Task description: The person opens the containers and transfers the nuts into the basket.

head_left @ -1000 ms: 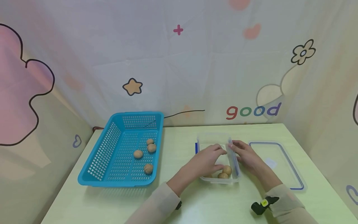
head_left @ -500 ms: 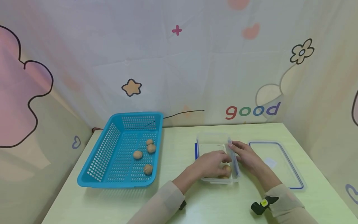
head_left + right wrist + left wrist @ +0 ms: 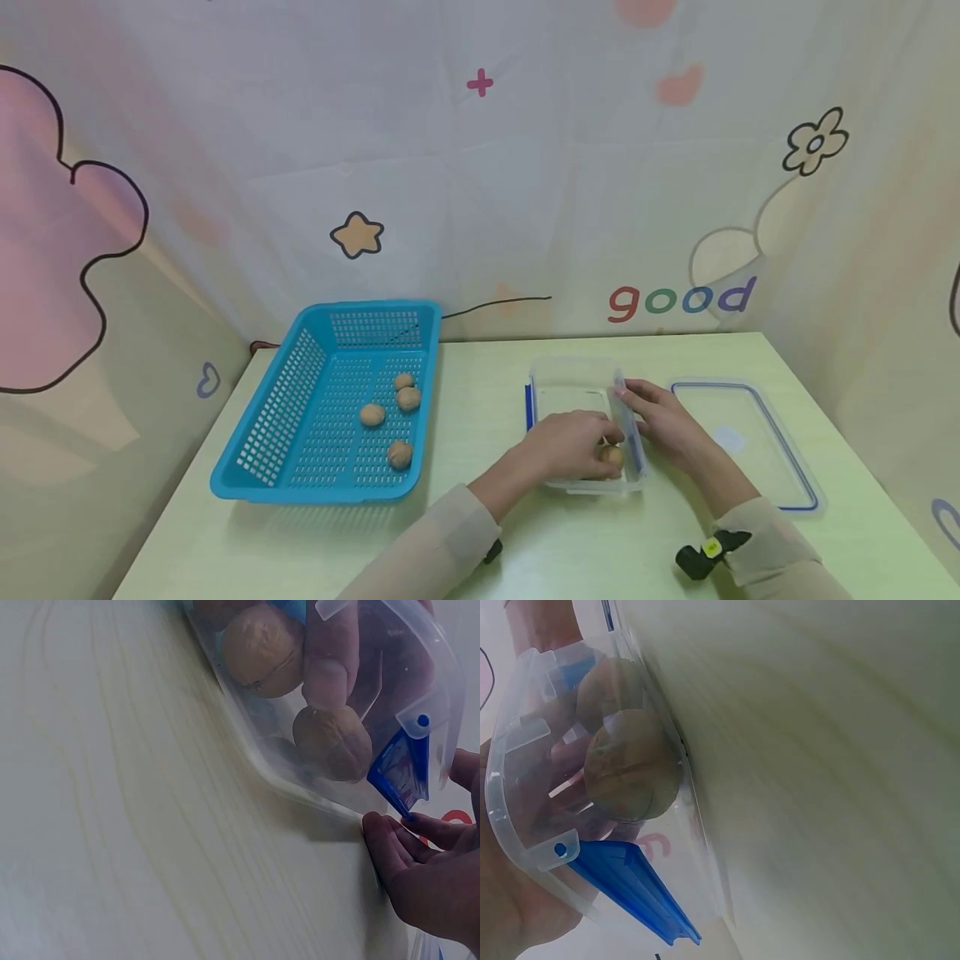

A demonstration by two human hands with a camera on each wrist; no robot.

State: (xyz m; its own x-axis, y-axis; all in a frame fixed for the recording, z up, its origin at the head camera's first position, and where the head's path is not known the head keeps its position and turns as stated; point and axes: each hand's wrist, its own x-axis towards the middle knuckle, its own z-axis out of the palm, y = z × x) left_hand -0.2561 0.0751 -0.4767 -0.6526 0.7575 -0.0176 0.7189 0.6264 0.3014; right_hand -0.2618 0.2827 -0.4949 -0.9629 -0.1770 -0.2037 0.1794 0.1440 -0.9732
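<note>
A clear plastic food box (image 3: 573, 367) with blue side clips stands on the right half of the table. My left hand (image 3: 576, 446) reaches into its near end, thumb and fingers around a walnut (image 3: 613, 457). Seen from the right wrist, a fingertip presses on that walnut (image 3: 332, 744), and another walnut (image 3: 262, 651) lies beside it in the box. Through the box wall in the left wrist view, two walnuts (image 3: 632, 765) show by the fingers. My right hand (image 3: 667, 421) holds the box's right wall, thumb at the rim and fingers outside, near a blue clip (image 3: 405, 769).
At the left stands a blue perforated basket (image 3: 225, 479) with several walnuts (image 3: 372, 415) in it. Flat on the table, right of the box, lies a clear lid (image 3: 750, 386) with a blue seal. A patterned curtain (image 3: 480, 183) closes off the back.
My left hand has gone down and a little right inside the box, its fingers closing around a walnut at the near right corner. The right hand stays on the box wall.
</note>
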